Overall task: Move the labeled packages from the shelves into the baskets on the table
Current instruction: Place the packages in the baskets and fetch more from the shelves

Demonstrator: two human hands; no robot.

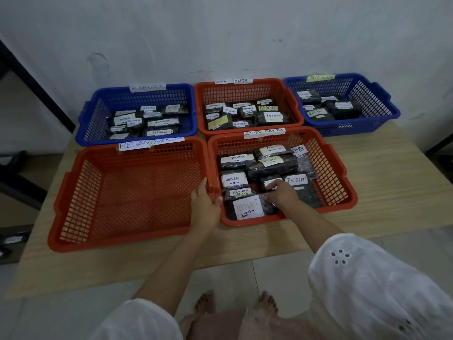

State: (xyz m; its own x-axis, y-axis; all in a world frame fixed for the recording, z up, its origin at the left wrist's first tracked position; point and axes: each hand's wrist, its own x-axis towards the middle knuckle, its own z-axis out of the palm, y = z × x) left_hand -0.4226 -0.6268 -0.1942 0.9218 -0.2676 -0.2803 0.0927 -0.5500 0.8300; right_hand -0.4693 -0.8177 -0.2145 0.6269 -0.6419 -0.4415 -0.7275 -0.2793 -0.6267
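Observation:
Five baskets stand on a wooden table. The near right orange basket holds several dark packages with white "RETURN" labels. My right hand reaches into it and grips the right edge of the nearest labeled package, fingers curled on it. My left hand holds the rim where this basket meets the near left orange basket, thumb inside the right basket. The near left basket has nothing in it.
At the back stand a blue basket, an orange basket and another blue basket, each holding labeled dark packages. A white wall rises behind them. A dark shelf frame is at the left. My feet stand on floor tiles below the table edge.

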